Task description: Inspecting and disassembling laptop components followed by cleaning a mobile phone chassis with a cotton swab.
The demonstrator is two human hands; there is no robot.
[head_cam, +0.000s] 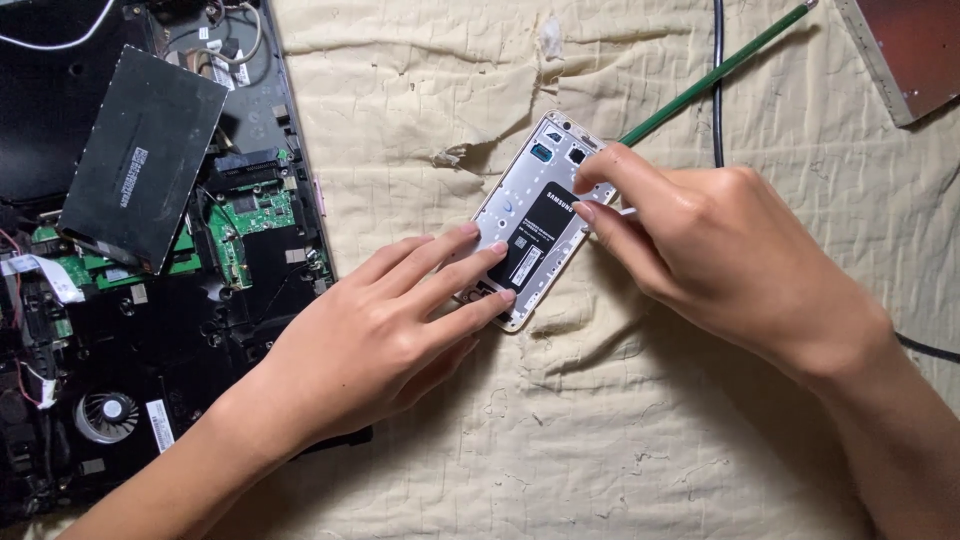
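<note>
Two hands are in, one phone between them. The phone [535,215], back cover off with its dark battery showing, lies at centre frame on the cream quilted cloth [600,450]. Its long axis runs diagonally, camera end pointing to the upper right, bottom end toward the lower left.

The left hand [370,340] comes in from the lower left, fingers spread flat and pressing on the phone's lower half, so that end is mostly covered. The right hand [720,260] reaches in from the right, thumb and forefinger pinched narrow at the phone's right edge near the top. A thin pale sliver shows just by those fingertips; whether it is a tool, I cannot tell.

One opened laptop [150,250] fills the left side, cut off by the frame, with one fan at the lower left, green circuit boards and one dark flat panel lying tilted across it. One green rod [720,70] slants from behind the right hand to the top edge. One black cable [717,90] drops from the top. A metal-edged board [905,50] is clipped by the upper right corner.
</note>
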